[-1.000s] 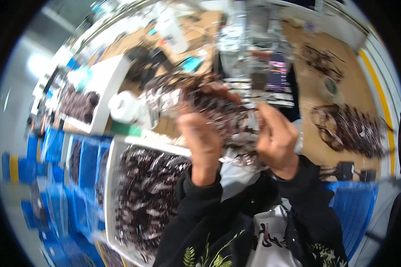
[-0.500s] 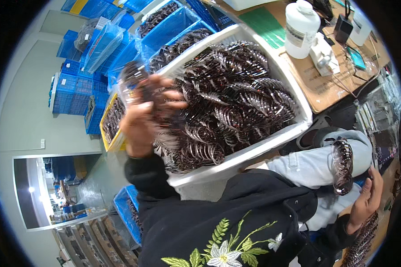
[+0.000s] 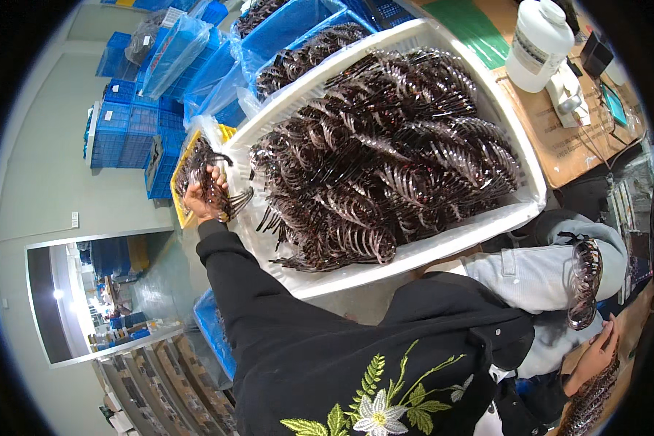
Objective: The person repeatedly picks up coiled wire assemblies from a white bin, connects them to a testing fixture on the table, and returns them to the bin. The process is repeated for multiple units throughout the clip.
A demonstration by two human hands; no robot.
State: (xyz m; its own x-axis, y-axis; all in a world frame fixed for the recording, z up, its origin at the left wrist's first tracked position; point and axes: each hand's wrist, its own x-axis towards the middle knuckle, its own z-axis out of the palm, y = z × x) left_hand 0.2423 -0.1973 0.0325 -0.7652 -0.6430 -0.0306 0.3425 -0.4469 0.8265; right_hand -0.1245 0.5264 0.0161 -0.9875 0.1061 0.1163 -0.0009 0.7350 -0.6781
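Observation:
My left hand (image 3: pixel 208 195) is closed round a small bundle of glossy dark brown curved pieces (image 3: pixel 218 206), whose thin ends stick out beside the fingers. It is beyond the left edge of a large white tray (image 3: pixel 443 251), in front of a yellow crate (image 3: pixel 182 190) containing similar pieces. Heaps of the dark curved pieces (image 3: pixel 385 160), nested in rows, fill much of the tray. At the lower right, my right hand (image 3: pixel 596 357) has its fingers stretched out, close to another nested row of dark pieces (image 3: pixel 590 407). A further nested stack (image 3: pixel 586 283) lies on my grey-trousered leg.
Blue plastic-lined crates (image 3: pixel 291 29) stand behind the tray, with more blue crates (image 3: pixel 116 138) stacked at the left. A white bottle (image 3: pixel 538 47) and a small white dispenser (image 3: pixel 568 94) sit on the brown board (image 3: pixel 538 138) at the right. A blue bin (image 3: pixel 214 334) is beside my left side.
My left hand has moved from over the tray's left part to the yellow crate, carrying dark pieces. My right hand stays at the lower right, its fingers closer together. The whole view has shifted slightly.

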